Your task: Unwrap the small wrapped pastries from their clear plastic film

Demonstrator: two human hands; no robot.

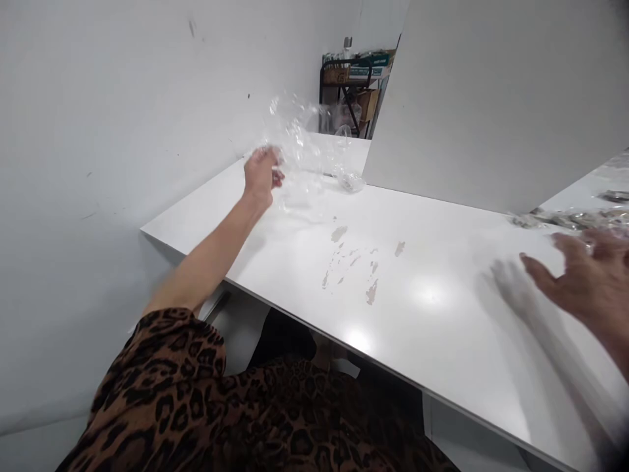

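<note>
Apparently, the left hand (260, 174) has its fingers closed on a crumpled clear plastic bag (297, 137), which is blurred and hangs over the far left part of the white table (422, 262). At the right side, the right hand (590, 278) is held with thumb and fingers apart, just beside a row of clear plastic packets (570, 219); whether it touches them, I cannot tell. Behind the table's far edge, a black metal rack (345, 62) carries boxes.
</note>
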